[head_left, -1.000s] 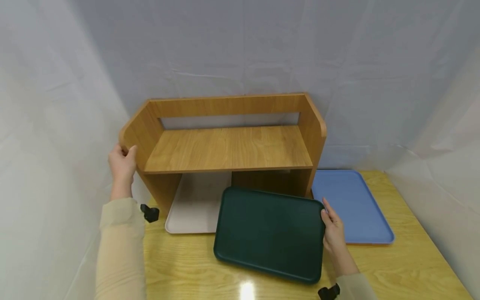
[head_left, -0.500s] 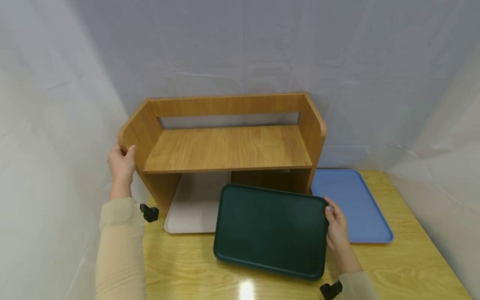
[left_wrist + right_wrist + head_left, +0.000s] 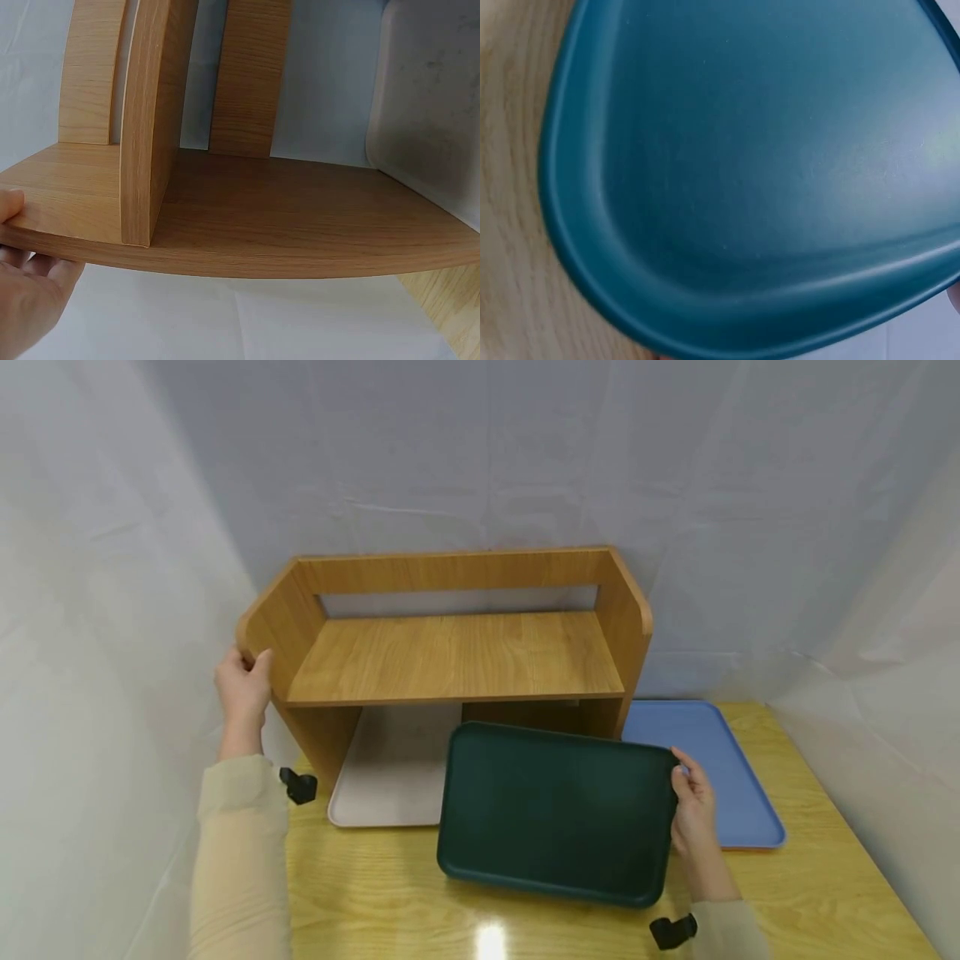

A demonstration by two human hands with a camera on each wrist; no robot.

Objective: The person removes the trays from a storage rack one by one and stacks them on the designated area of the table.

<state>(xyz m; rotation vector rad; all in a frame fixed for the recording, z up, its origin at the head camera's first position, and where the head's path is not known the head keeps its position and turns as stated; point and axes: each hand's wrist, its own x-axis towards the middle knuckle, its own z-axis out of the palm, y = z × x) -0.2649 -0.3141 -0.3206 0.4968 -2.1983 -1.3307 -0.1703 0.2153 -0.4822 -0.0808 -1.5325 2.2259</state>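
Note:
A dark green tray hangs tilted in front of the wooden shelf, raised off the table. My right hand grips its right short edge near the upper corner, thumb on the inner face. In the right wrist view the tray fills most of the picture, and only slivers of the hand show. My left hand pinches the front edge of the shelf's left side panel. The left wrist view shows that hand with fingers under the panel and thumb on the other face.
Under the shelf at left lies a pale tray, its front sticking out onto the wooden table. A blue tray lies right of the shelf, with an orange-red edge below it. White sheeting hangs around the table.
My right hand has moved right and slightly up, carrying the green tray with it. My left hand stays on the shelf panel.

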